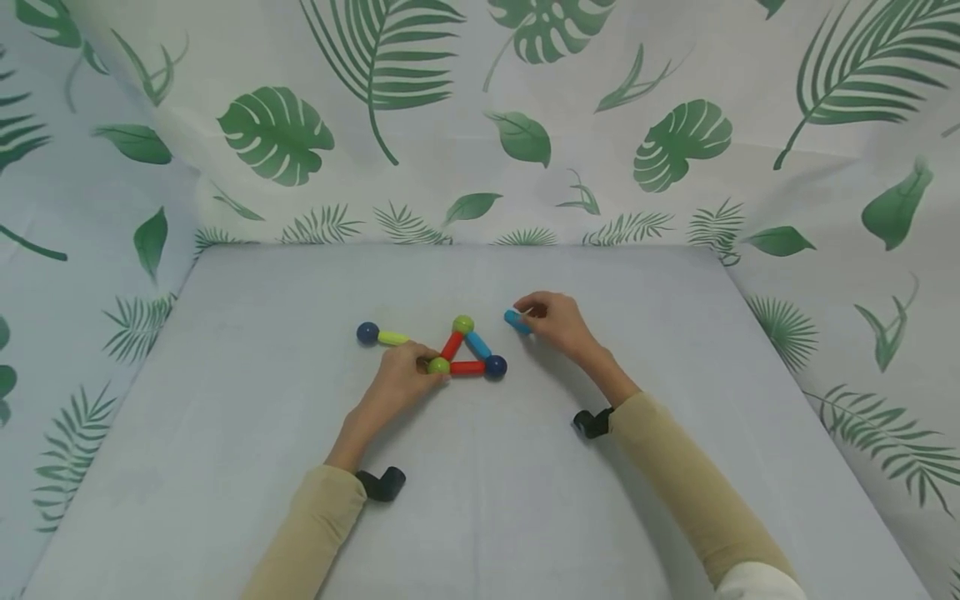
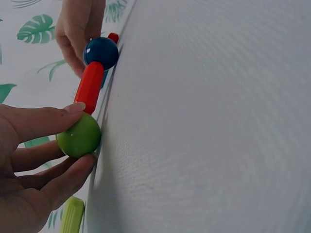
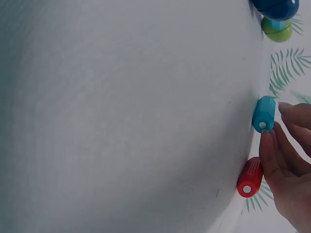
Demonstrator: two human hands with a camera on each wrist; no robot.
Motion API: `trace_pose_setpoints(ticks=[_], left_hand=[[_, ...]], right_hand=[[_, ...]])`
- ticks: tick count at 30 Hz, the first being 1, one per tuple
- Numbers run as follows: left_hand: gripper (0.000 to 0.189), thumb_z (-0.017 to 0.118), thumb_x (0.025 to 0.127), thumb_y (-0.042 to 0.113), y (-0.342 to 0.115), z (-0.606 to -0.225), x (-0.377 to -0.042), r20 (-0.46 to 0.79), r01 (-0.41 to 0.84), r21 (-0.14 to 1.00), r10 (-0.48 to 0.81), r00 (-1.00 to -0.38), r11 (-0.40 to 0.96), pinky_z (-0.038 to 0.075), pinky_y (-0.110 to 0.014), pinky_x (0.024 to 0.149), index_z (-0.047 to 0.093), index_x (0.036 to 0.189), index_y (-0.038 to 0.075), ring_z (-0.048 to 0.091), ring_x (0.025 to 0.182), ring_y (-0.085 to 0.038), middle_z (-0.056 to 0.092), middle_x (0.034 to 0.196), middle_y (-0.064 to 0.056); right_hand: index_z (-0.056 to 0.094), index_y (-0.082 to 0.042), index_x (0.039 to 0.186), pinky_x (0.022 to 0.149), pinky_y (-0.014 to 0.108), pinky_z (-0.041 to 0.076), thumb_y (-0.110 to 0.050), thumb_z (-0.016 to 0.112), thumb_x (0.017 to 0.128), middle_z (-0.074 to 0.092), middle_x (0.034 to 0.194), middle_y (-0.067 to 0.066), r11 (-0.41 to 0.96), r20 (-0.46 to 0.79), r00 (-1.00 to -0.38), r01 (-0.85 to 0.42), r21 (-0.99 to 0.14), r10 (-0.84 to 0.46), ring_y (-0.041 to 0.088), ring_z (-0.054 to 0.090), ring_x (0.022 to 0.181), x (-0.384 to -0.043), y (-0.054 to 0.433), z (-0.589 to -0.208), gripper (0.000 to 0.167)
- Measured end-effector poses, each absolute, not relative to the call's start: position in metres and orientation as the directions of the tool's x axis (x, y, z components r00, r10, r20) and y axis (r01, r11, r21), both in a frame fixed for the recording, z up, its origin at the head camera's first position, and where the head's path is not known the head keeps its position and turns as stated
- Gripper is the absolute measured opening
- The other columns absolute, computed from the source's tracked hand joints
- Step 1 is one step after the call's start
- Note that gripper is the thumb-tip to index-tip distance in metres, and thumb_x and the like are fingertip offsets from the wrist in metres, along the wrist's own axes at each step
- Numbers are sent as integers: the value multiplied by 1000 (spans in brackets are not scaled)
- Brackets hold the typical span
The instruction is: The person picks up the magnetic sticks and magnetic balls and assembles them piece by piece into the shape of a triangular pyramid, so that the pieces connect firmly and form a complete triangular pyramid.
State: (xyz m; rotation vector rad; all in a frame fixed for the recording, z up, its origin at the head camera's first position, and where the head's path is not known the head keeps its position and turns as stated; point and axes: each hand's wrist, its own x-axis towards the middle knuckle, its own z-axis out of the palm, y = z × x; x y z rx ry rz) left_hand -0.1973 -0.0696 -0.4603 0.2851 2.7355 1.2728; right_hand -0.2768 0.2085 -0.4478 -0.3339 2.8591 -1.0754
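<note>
My left hand (image 1: 401, 379) pinches a green ball (image 2: 79, 136) between thumb and fingers. This ball is the near left corner of a flat triangle, with another green ball (image 1: 463, 324) at the top and a navy ball (image 1: 496, 367) at the right. Two red sticks (image 1: 468, 367) and a blue stick (image 1: 477, 344) join the balls. To the right, my right hand (image 1: 558, 322) has its fingers curled about a separate light-blue stick (image 3: 264, 114) low at the table; one fingertip touches its end. A loose red stick (image 3: 250, 177) lies beside those fingers, hidden in the head view.
Left of the triangle, a yellow-green stick (image 1: 392, 338) is joined to a navy ball (image 1: 367, 333); my left hand partly covers the stick's near side. All lie on a white-covered table (image 1: 480, 517). Leaf-patterned cloth (image 1: 420, 183) stands behind and on both sides.
</note>
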Motion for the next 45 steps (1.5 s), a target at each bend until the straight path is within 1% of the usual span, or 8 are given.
trace_pose_setpoints(ticks=[4, 10, 16, 21, 28, 34, 40, 45], left_hand=[[38, 85, 84, 12, -69, -461, -197, -21, 122, 765, 214, -977, 632, 56, -32, 77, 73, 115, -5, 63, 85, -20, 73, 102, -15], [37, 84, 85, 12, -68, -460, -197, -27, 112, 765, 206, -978, 634, 56, -34, 78, 73, 116, -5, 63, 86, -21, 72, 102, -14], [37, 84, 85, 12, -69, -458, -197, -35, 106, 766, 206, -978, 634, 56, -34, 79, 73, 116, -5, 63, 87, -21, 72, 103, -15], [38, 85, 84, 12, -69, -458, -197, -39, 102, 767, 205, -978, 634, 56, -33, 78, 73, 116, -5, 63, 86, -21, 73, 102, -15], [37, 84, 85, 12, -69, -459, -198, -48, 96, 766, 206, -977, 636, 54, -31, 76, 73, 116, -4, 62, 85, -20, 73, 100, -13], [37, 84, 85, 12, -68, -459, -198, -63, 79, 773, 201, -978, 629, 54, -31, 76, 74, 117, -3, 61, 85, -20, 72, 100, -13], [36, 84, 85, 13, -68, -460, -199, -62, 81, 777, 204, -977, 624, 55, -31, 76, 74, 116, -3, 62, 84, -19, 72, 99, -12], [36, 84, 85, 14, -69, -459, -198, -74, 69, 780, 200, -977, 622, 54, -31, 76, 74, 116, -2, 62, 84, -19, 72, 98, -11]], right_hand=[[71, -1, 122, 86, 42, 58, -9, 72, 95, 73, 118, 18, 752, -3, -971, -183, -633, -239, 31, 69, 104, -278, 207, -450, 29], [67, 1, 126, 91, 43, 57, -6, 73, 92, 71, 119, 19, 795, -21, -961, -217, -567, -277, 32, 67, 108, -279, 202, -453, 35], [66, 2, 128, 95, 45, 56, -3, 71, 92, 71, 120, 19, 803, 17, -949, -277, -528, -316, 33, 67, 110, -277, 199, -453, 37], [65, 2, 130, 96, 45, 56, -1, 71, 92, 71, 121, 20, 773, 44, -937, -311, -553, -346, 34, 68, 110, -276, 196, -453, 39], [63, 1, 132, 96, 44, 57, -1, 72, 91, 70, 122, 19, 741, 45, -932, -314, -594, -359, 33, 68, 110, -275, 189, -449, 42], [66, 2, 127, 97, 42, 58, -2, 73, 91, 71, 120, 18, 678, 57, -927, -311, -665, -370, 32, 68, 111, -271, 182, -445, 37], [67, -3, 125, 99, 39, 56, -5, 72, 93, 71, 121, 13, 614, 51, -923, -295, -732, -382, 29, 68, 116, -268, 173, -440, 32], [67, -5, 125, 101, 39, 56, -5, 73, 94, 71, 122, 12, 553, 77, -903, -325, -767, -424, 29, 69, 118, -266, 165, -435, 32]])
